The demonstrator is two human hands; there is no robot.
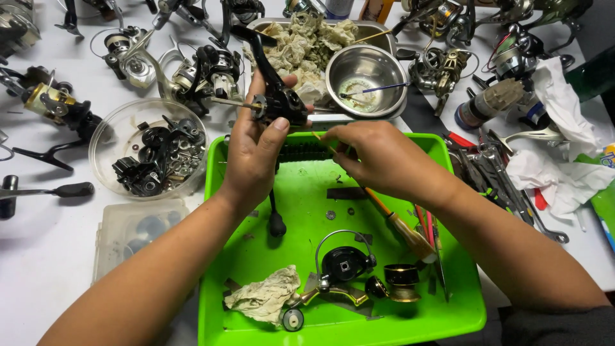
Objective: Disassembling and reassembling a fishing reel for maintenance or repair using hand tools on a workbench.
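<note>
My left hand (pixel 253 154) grips a black fishing reel body (pixel 278 96), held up over the far edge of a bright green tray (pixel 307 192). Its crank handle (pixel 275 221) hangs down below the hand. My right hand (pixel 378 157) pinches a thin yellowish stick (pixel 323 142) close to the reel body, fingers closed on it. In the tray's near part lie a black spool with a wire bail (pixel 346 263), a gold spool part (pixel 402 282), a crumpled dirty rag (pixel 266 296) and a wooden-handled brush (pixel 403 230).
A clear round bowl (pixel 106 138) at left holds several black reel parts. Behind the tray stand a steel bowl (pixel 365 80) and a metal pan of soiled rags (pixel 304 41). Many fishing reels (pixel 205 70) ring the white table; wrenches and pliers (pixel 496 173) lie right.
</note>
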